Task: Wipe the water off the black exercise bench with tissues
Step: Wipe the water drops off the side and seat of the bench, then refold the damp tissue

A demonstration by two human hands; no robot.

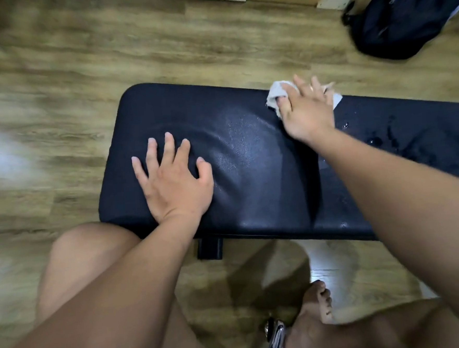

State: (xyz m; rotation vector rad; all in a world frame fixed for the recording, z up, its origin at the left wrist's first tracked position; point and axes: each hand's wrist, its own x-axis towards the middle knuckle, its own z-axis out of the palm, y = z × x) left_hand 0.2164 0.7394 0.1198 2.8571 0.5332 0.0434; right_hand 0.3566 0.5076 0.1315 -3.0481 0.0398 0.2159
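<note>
the black exercise bench was seen standing on the wooden floor, just in front of the person's knee. its long axis was laid across the view from left to right, tilted slightly downward toward the right; its rounded end was pointed left, and its other end was cut off by the right edge. 1 dark leg was seen under its near edge.

the left hand was laid flat on the left part of the pad, palm down, with the fingers spread and straight; nothing was held in it, and the padding was dented around it.

the right hand was placed at the far edge of the bench, near the middle of its visible length. a crumpled white tissue was pressed against the pad beneath it, with the fingers held mostly straight and fanned out and the thumb laid on the tissue; parts of the tissue were left showing on both sides of the hand.

water drops were scattered on the pad to the right of that hand, and a dull sheen was seen between the 2 hands.

a dark backpack was lying on the floor beyond the bench, well apart from it. a bare foot was set on the floor near the bottom edge, beside a shiny metal piece that could not be identified.
</note>
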